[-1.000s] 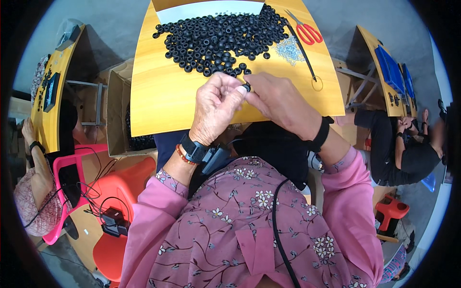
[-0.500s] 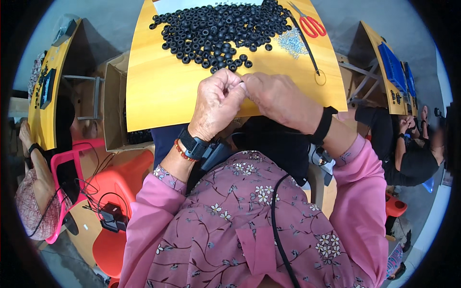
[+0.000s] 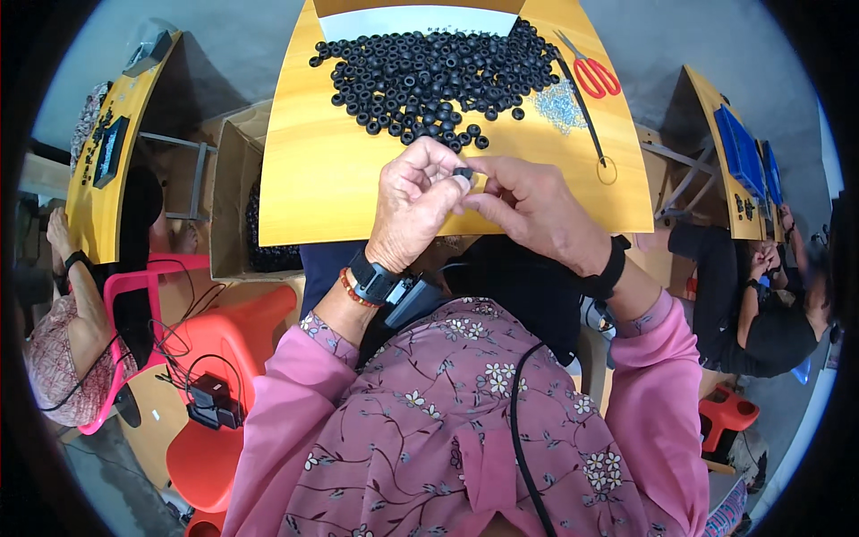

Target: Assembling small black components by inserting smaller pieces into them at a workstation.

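Just beyond the near edge of the yellow table, my left hand [image 3: 414, 201] pinches a small black rubber ring [image 3: 463, 173] between thumb and fingers. Close against it is my right hand [image 3: 541, 210], with thumb and forefinger curved and a gap between them. The forefinger's tip lies beside the ring; whether it touches is hard to tell. A wide heap of similar black rings [image 3: 420, 80] covers the far part of the table, with a few loose ones nearest my fingers.
Right of the heap lie small clear pieces [image 3: 560, 107], a thin black rod [image 3: 586, 121] with a wire loop, and red-handled scissors [image 3: 595, 76]. A white box [image 3: 416, 20] stands behind. A cardboard box [image 3: 234, 192] sits below left. Other people work at tables on both sides.
My hands have parted slightly, the right fingers opening from their closed pinch. The black ring now shows in my left hand. The whole view has shifted, with the table appearing lower.
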Motion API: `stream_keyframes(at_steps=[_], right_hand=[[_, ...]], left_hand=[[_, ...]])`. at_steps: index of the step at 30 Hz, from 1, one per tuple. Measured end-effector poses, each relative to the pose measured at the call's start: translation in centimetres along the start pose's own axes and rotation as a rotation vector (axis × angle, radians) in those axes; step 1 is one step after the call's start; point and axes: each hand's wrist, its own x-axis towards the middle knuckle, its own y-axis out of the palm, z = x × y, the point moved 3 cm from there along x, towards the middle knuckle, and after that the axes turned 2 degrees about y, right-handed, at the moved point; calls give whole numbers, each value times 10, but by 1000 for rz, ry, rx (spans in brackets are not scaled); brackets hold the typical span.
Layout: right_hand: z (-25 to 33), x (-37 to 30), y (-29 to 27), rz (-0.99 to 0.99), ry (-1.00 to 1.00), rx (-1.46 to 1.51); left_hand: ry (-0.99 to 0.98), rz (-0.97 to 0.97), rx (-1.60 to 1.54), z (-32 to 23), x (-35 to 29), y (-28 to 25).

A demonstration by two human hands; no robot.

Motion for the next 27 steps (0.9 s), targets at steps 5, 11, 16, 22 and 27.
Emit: stream_keyframes(at_steps=[5, 11, 16, 22, 27], right_hand=[[-27, 7, -2, -116, -76, -163], [-29, 52, -13, -116, -160, -291], [-36, 91, 7, -27, -276, -343], [-48, 101, 13, 29, -272, -404], [-30, 85, -13, -116, -281, -192]], left_hand=[[331, -274, 50, -49, 7, -43], [492, -1018, 158, -78, -3, -186], [226, -1300, 79, -34, -37, -300], [138, -1372, 40, -22, -47, -330], [353, -1220, 281, -51, -25, -273]])
